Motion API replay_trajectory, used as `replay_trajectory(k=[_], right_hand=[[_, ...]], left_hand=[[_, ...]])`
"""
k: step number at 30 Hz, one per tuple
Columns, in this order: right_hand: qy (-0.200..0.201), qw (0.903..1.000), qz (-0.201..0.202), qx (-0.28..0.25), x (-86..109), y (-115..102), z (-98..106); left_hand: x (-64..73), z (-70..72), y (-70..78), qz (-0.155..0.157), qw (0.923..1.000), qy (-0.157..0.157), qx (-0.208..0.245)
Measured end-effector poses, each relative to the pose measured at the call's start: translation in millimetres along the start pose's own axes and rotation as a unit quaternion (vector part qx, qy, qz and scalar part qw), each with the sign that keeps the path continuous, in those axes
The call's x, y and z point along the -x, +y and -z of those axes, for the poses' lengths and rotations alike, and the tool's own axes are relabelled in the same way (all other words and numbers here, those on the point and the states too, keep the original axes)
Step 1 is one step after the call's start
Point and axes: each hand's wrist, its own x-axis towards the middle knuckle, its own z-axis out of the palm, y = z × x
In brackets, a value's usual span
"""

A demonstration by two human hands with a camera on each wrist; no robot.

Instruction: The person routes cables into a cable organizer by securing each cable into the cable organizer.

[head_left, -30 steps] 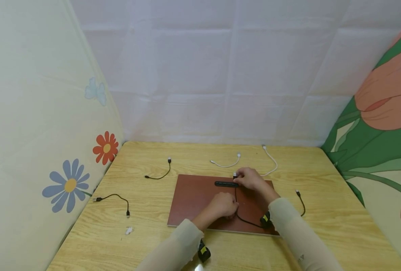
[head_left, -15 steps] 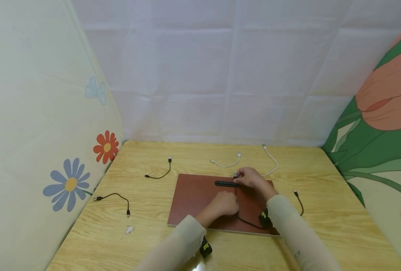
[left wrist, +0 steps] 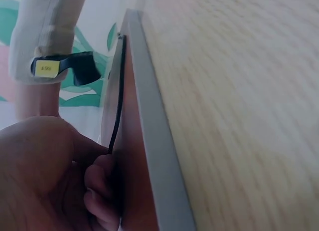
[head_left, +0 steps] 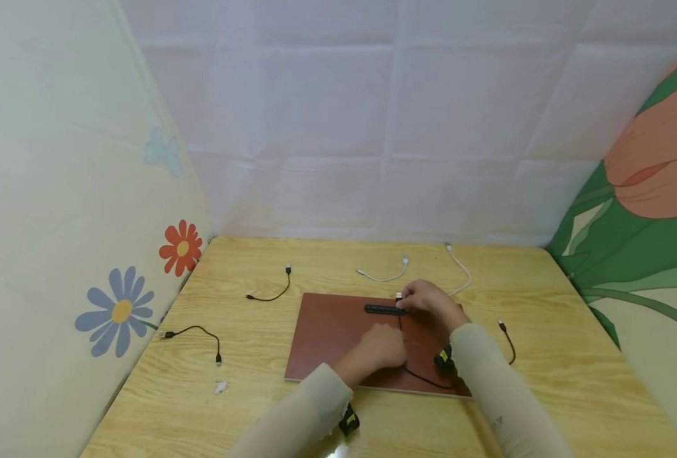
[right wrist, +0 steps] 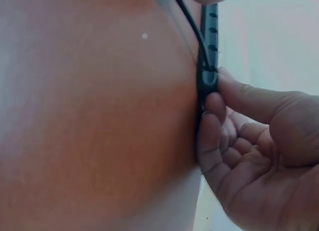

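Observation:
A black slotted cable holder lies near the far edge of a reddish-brown board. At its right end my right hand pinches a black USB cable just by its plug. In the right wrist view, thumb and fingertips close on the end of the holder, where the cable meets it. My left hand rests on the board with curled fingers gripping the same cable lower down. The cable runs on from that hand along the board toward the right. The left fingertips are partly hidden.
Around the board lie two black cables on the left, one farther back and one nearer. Two white cables lie behind it, and another black cable on the right. A small white scrap sits at front left.
My left hand has shifted slightly right and covers more of the cable than before. My right hand stays at the holder's right end, almost still.

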Motion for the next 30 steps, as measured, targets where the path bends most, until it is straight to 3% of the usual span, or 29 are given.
replay_trajectory(k=[8, 14, 20, 30], right_hand=[[0.001, 0.9993, -0.032, 0.022, 5.3, -2.4, 1.1], [0.001, 0.9989, -0.04, 0.024, 8.2, -1.6, 3.9], [-0.006, 0.9993, -0.033, 0.019, 9.5, 3.9, 8.8], [0.06, 0.9968, -0.047, -0.023, 17.8, 30.0, 41.6]], left_hand=[[6.3, -2.3, 5.7, -0.002, 0.999, 0.019, -0.041], [8.1, -1.9, 4.0, -0.018, 0.9988, 0.037, -0.024], [10.6, 1.6, 3.0, -0.017, 0.9993, 0.033, -0.006], [8.1, -1.6, -2.9, -0.025, 0.9982, 0.044, 0.031]])
